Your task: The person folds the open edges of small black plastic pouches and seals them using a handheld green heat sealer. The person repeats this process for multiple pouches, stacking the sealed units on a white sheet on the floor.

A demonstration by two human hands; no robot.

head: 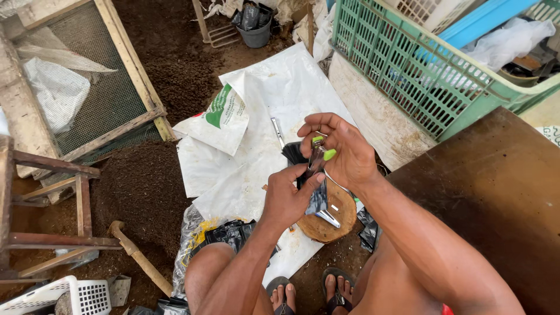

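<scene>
My left hand [287, 198] grips a small black plastic bag [318, 197] from below, thumb pressed on it. My right hand [341, 149] holds a metal tool with green handle tips [322, 153], a punch or stapler, with its lower end closed over the bag. Both hands hover above a round wooden block [338, 219] that rests on a white woven sack [274, 105] spread on the ground. A stack of black bags [290, 153] lies just behind my hands, partly hidden.
A green plastic crate [408, 70] stands at upper right, a dark wooden board [496, 192] at right. Heaped dark soil [146, 186], a mesh sieve frame [99, 87] and a wooden tool handle [140, 259] lie left. My sandalled feet [309, 291] are below.
</scene>
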